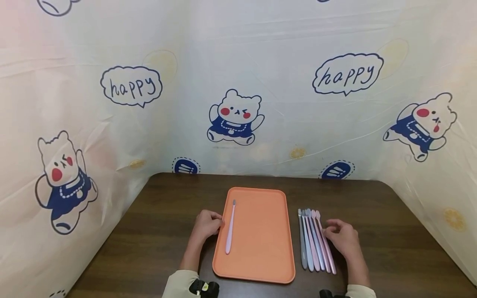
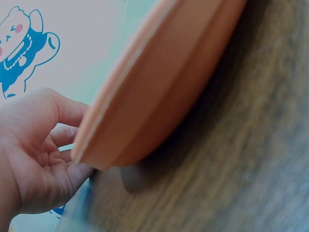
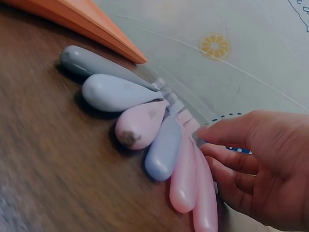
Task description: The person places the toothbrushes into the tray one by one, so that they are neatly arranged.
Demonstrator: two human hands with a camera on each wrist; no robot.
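An orange tray [image 1: 261, 231] lies on the table, and one pale lilac toothbrush [image 1: 230, 231] rests along its left side, bristle head at the far end. At the tray's left rim my left hand [image 1: 207, 223] grips the edge; in the left wrist view the rim hides some of its fingertips. Right of the tray, several toothbrushes [image 1: 314, 244] lie side by side, grey, light blue, blue and pink, their handle ends fanned toward me. My right hand [image 1: 343, 238] is beside the row, its bent fingertips right at the neck of the outermost pink toothbrush [image 3: 205, 193].
Both hands and the tray are on a dark wooden table [image 1: 149, 236]. Pale printed curtain cloth [image 1: 283, 116] with bears and lettering rises behind the table and along both sides. Dark wrist devices [image 1: 205, 287] sit at the sleeve cuffs.
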